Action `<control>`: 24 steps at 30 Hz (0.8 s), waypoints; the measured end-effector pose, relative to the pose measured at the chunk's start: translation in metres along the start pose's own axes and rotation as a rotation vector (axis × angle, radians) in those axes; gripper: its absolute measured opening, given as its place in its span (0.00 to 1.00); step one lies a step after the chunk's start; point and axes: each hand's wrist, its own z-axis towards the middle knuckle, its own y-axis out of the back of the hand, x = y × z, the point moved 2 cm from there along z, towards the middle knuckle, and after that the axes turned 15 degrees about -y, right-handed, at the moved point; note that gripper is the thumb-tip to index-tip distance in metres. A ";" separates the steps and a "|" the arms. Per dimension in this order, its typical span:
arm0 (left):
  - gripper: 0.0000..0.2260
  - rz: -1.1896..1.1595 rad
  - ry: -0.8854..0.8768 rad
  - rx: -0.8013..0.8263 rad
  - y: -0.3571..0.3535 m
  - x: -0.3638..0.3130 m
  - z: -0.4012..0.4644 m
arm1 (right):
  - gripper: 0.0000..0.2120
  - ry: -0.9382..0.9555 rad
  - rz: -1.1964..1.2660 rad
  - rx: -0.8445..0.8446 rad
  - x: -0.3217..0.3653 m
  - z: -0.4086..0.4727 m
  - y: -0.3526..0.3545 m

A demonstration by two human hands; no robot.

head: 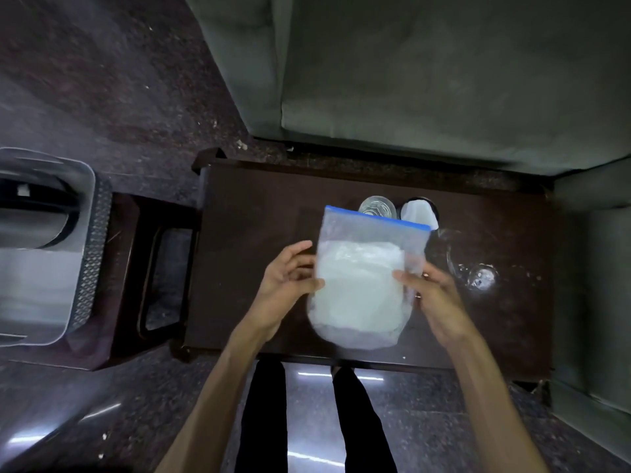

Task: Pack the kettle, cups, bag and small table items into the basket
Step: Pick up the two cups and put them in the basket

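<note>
Both of your hands hold the clear zip-top plastic bag of white powder (362, 285) above the dark wooden table (256, 233) — left hand (290, 285) and right hand (433, 302), fingers pinching its side edges. Beyond your fingertips, a clear glass cup (376, 207) and a white-lined cup (419, 211) wait unpacked — the grey plastic basket (90, 240), well left, seems to already hold the kettle.

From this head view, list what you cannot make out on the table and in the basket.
- Clear cup and white cup: lower parts hidden behind the zip bag held by the left hand and right hand.
- Bag contents: white, blurred, unidentifiable.
- Glass item on the table: transparent, shape unclear.
- Basket: cut by the left edge, motion-blurred; contents uncertain.
</note>
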 end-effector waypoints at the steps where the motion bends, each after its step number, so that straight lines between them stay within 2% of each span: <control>1: 0.32 0.007 0.010 0.005 -0.009 0.004 0.000 | 0.13 -0.006 0.053 -0.051 -0.002 0.003 0.013; 4: 0.30 0.023 0.020 0.070 -0.046 0.017 0.001 | 0.16 -0.024 0.155 -0.177 -0.004 0.013 0.054; 7: 0.27 0.061 0.040 0.123 -0.095 0.035 0.004 | 0.13 -0.022 0.184 -0.290 -0.002 0.021 0.092; 10: 0.24 0.142 0.054 0.204 -0.149 0.056 0.007 | 0.13 -0.087 0.240 -0.477 -0.001 0.033 0.134; 14: 0.22 0.204 0.084 0.287 -0.208 0.088 0.008 | 0.11 -0.150 0.167 -0.621 -0.007 0.055 0.186; 16: 0.23 0.268 0.096 0.326 -0.226 0.101 0.007 | 0.09 -0.184 0.147 -0.665 -0.011 0.063 0.206; 20: 0.22 0.440 0.062 0.354 -0.239 0.123 0.002 | 0.14 -0.196 0.093 -0.691 -0.035 0.084 0.237; 21: 0.20 0.454 0.050 0.333 -0.238 0.127 0.000 | 0.11 -0.215 0.047 -0.686 -0.039 0.086 0.239; 22: 0.18 0.485 0.027 0.307 -0.233 0.129 -0.002 | 0.03 -0.234 -0.029 -0.681 -0.043 0.086 0.239; 23: 0.17 0.545 0.007 0.278 -0.227 0.131 -0.004 | 0.09 -0.278 -0.131 -0.675 -0.049 0.088 0.238; 24: 0.17 0.636 -0.013 0.245 -0.219 0.133 -0.005 | 0.20 -0.333 -0.276 -0.699 -0.055 0.088 0.237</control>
